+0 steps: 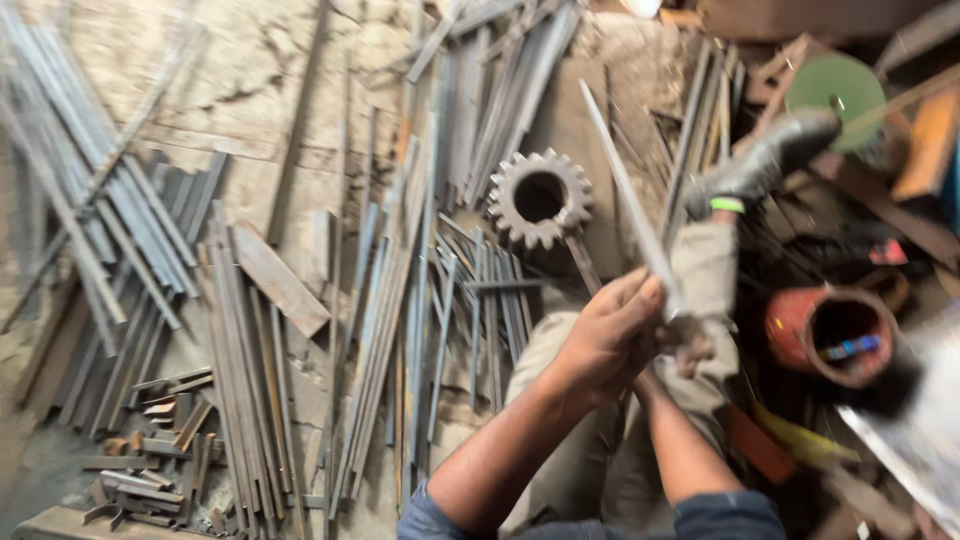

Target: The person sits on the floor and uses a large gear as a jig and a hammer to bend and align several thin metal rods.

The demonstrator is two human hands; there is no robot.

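Where both hands meet above the person's lap, a long flat grey metal strip [630,205] rises on a slant, its upper end leaning up and to the left over the floor and its lower end buried in the grip. The left hand [605,335] is curled tight around the strip's lower part, fingers wrapped over it; the right hand [690,340] sits just beside and partly behind it, blurred, and whether it clasps the strip cannot be told. Just left of the strip's upper half a rusty toothed steel gear with a round bore [540,197] lies flat on the ground, apart from the strip. Beneath the hands run the person's khaki-trousered legs [700,270], ending in a dark worn boot [765,160] that points up and right, near a green round disc [835,90]. To the right, near the right hand, an orange-red cylinder with a dark open mouth [835,335] lies close against the leg. Leftward, bundles of long grey metal strips [400,320] cover the dusty stone floor [250,90] nearly edge to edge, leaving bare ground only toward the top left; short rusty offcuts [150,460] crowd the lower left corner.
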